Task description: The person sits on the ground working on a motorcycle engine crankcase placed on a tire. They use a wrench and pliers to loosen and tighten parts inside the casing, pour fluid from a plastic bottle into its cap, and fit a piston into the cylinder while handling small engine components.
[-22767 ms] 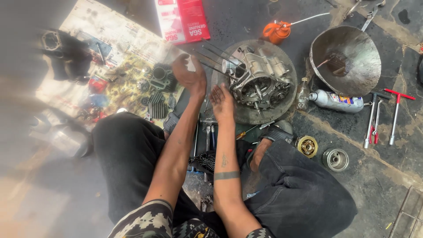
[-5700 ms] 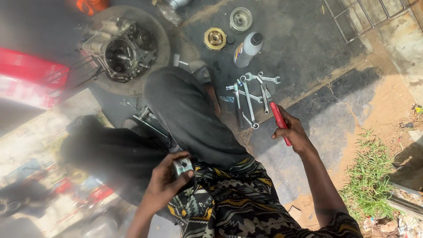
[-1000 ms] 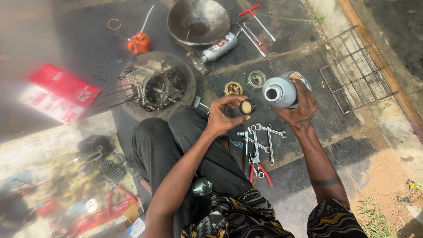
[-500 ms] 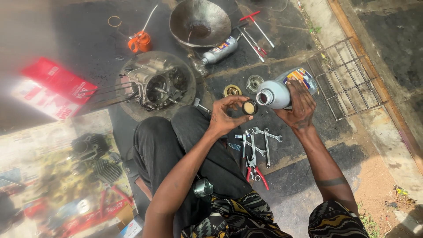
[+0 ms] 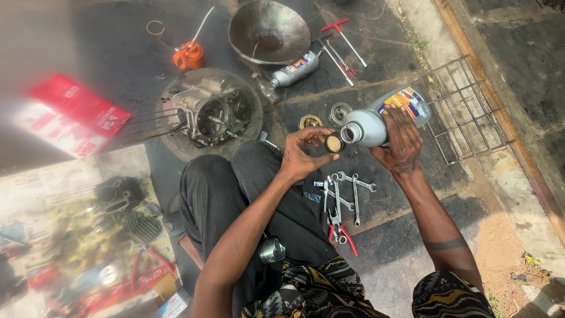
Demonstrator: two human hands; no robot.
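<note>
Bottle [image 5: 379, 121], uncapped and tipped in the closed right hand [image 5: 401, 141], could spill past the small cap [image 5: 335, 143] pinched by left fingers [image 5: 312, 136].

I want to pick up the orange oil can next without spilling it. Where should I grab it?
Take the orange oil can by its round body or the looped handle on its left side, coming from above. It appears to stand upright, and the long thin spout angling up and right would likely bend or slip.
</note>
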